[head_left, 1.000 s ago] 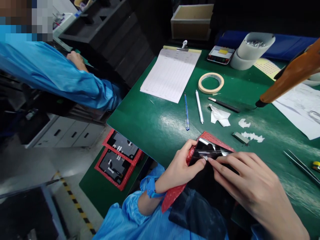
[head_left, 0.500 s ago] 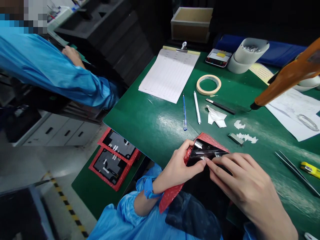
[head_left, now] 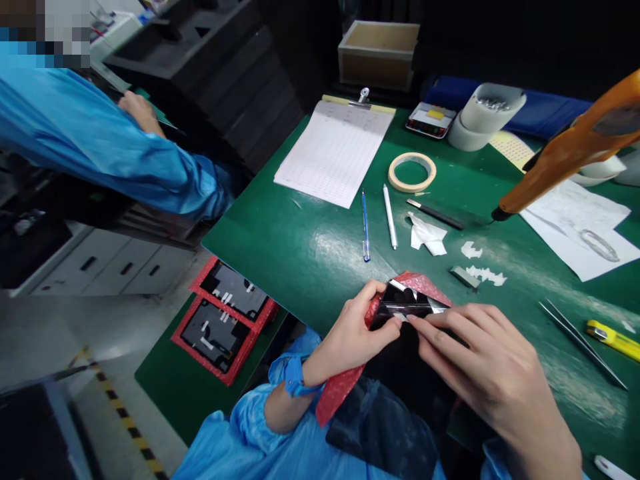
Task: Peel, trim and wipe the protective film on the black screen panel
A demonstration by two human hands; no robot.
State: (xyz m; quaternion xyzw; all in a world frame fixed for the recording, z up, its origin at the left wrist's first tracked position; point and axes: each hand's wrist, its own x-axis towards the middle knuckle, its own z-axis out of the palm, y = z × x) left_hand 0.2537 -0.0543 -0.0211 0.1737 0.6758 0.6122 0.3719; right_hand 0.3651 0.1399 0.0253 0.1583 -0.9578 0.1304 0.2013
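Observation:
My left hand [head_left: 357, 337] is closed around a black glossy panel [head_left: 406, 300], its thumb lying along the near side. Red bubble wrap [head_left: 345, 390] sits around and under the panel and hangs down toward my lap. My right hand [head_left: 487, 360] is closed at the panel's right side, fingers curled together, and its index fingertip touches the surface near my left thumb. Between these two tips shows a small white piece [head_left: 401, 318]. My right thumb is hidden, as is the panel's underside.
On the green table [head_left: 320, 267] lie tweezers [head_left: 583, 343], a yellow cutter [head_left: 615, 339], a tape roll [head_left: 413, 172], pens, torn white scraps and a clipboard [head_left: 335, 150]. An orange electric screwdriver [head_left: 565, 153] hangs at right. Red-wrapped panels [head_left: 215, 333] rest lower left; a co-worker's blue sleeve [head_left: 110, 140] is beyond.
My left thumb has drawn back slightly from my right index fingertip, leaving a small gap. The panel has tilted a little. The whole view has shifted slightly.

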